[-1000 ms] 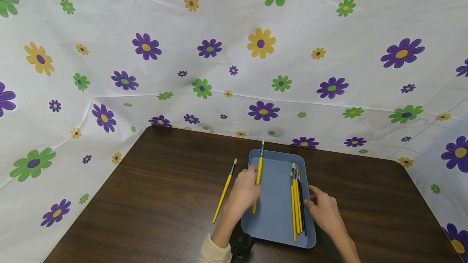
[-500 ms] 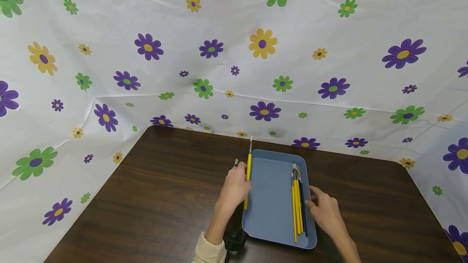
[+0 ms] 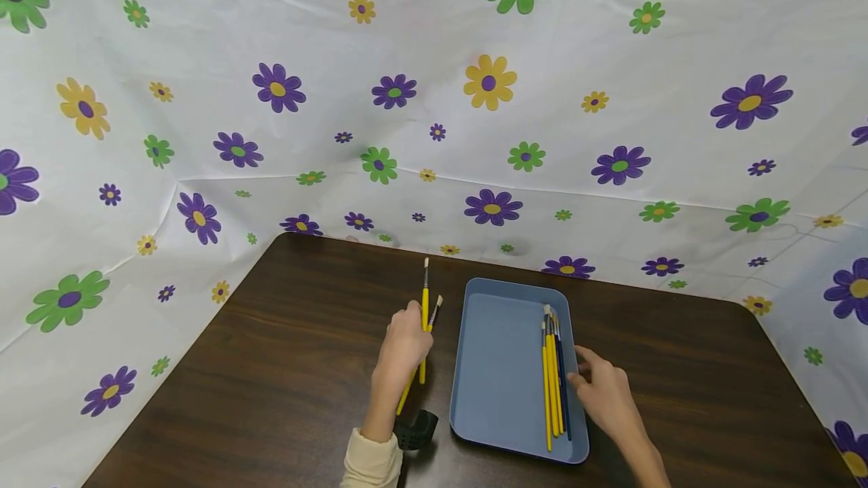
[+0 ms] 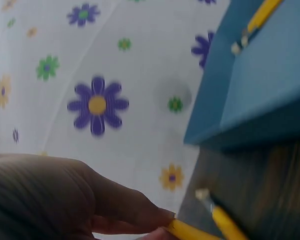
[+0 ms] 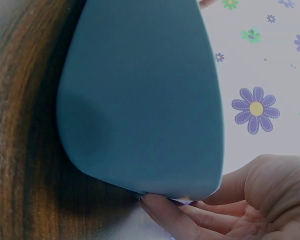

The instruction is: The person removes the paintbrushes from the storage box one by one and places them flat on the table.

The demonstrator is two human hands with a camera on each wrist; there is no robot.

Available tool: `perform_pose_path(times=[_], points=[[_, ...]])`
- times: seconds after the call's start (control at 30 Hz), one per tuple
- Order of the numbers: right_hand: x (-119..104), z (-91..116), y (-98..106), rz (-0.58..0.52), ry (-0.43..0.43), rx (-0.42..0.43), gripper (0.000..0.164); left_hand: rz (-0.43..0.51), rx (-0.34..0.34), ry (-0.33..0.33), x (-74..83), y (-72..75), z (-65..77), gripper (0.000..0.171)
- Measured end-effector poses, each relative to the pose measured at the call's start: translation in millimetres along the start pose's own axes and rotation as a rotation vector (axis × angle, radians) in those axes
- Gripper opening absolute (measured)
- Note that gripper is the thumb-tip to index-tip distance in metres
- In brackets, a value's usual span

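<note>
1. Dark wood-grain tabletop (image 3: 285,337) bears a blue-grey rectangular tray (image 3: 498,367).
2. Left of it, left grip (image 3: 401,349) pinches a yellow-handled paintbrush (image 3: 425,307); bumping the second yellow brush (image 3: 404,396) could roll it.
3. Right grip (image 3: 602,390) touches tray's right wall, closure unclear.

We see a plain blue-grey tray (image 3: 498,360); its brushes (image 3: 552,382) have yellow or dark blue handles. Held brush (image 3: 425,307): yellow handle, silvery ferrule, pale bristles. Loose brush (image 3: 404,395): yellow handle, pale tip. Table (image 3: 305,352): dark brown wood grain. Backdrop (image 3: 420,21): white, scattered purple, green, yellow flowers. We read the sleeve (image 3: 371,462) as cream, wrist device (image 3: 416,431) black.
</note>
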State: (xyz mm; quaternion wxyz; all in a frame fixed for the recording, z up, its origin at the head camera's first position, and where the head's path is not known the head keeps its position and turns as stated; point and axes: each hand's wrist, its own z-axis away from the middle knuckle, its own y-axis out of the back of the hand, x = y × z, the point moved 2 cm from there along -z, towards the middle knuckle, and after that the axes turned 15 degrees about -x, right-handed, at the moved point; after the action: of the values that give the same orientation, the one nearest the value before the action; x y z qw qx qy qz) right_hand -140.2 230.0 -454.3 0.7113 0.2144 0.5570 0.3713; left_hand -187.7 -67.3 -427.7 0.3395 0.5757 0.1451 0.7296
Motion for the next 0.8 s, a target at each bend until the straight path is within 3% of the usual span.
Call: perform_pose_path(times=[0.2,0.37,0.67,0.8], points=[[-1,0,1,0.012,0.008,0.001,0.047,-0.028,-0.025,0.124,-25.1,12.3,-1.3,0.036],[-1,1,1,0.015,0.017,0.006,0.047,-0.050,-0.068,0.171,-38.1,15.6,-1.7,0.045],[0,0,-1,0.025,0.020,0.014,0.047,-0.009,-0.115,0.232,-42.5,13.3,-3.1,0.066],[0,0,-1,0.024,0.011,0.009,0.047,-0.035,-0.125,0.232,-39.2,13.9,-1.3,0.063]])
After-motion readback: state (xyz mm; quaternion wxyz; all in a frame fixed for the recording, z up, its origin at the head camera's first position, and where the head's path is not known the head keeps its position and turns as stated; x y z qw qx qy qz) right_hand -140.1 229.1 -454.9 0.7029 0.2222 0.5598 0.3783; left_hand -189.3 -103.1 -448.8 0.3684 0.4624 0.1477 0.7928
